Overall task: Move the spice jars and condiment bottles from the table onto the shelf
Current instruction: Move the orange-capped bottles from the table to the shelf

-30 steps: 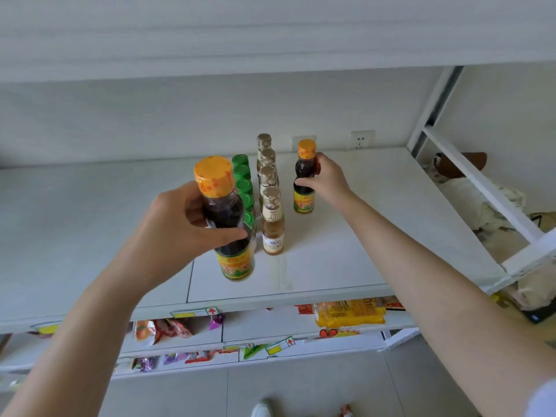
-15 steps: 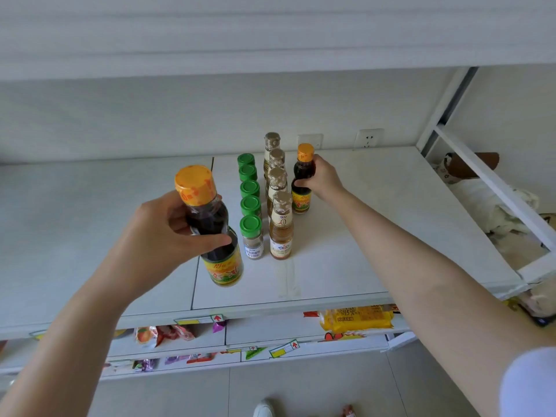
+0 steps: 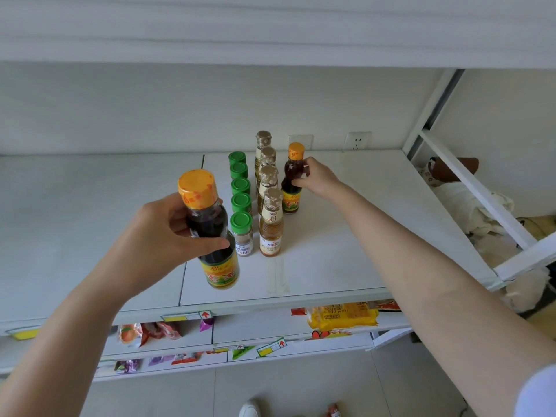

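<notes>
Five green-capped spice jars, four gold-capped bottles, two orange-capped dark sauce bottles

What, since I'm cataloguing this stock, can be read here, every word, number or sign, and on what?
"15%": yellow packet, below the bottles.
"0" (or an oval mark): neck label of the front amber bottle.
Red up arrow: shelf-edge tag.
Too blurred to read: labels on the near dark bottle in the left hand, the far dark bottle in the right hand, and the front spice jar.

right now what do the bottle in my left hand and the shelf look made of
Bottle in the left hand: clear glossy body, glass or plastic, dark liquid showing through; orange cap looks plastic. Shelf: matte white panels, perhaps painted metal.
</notes>
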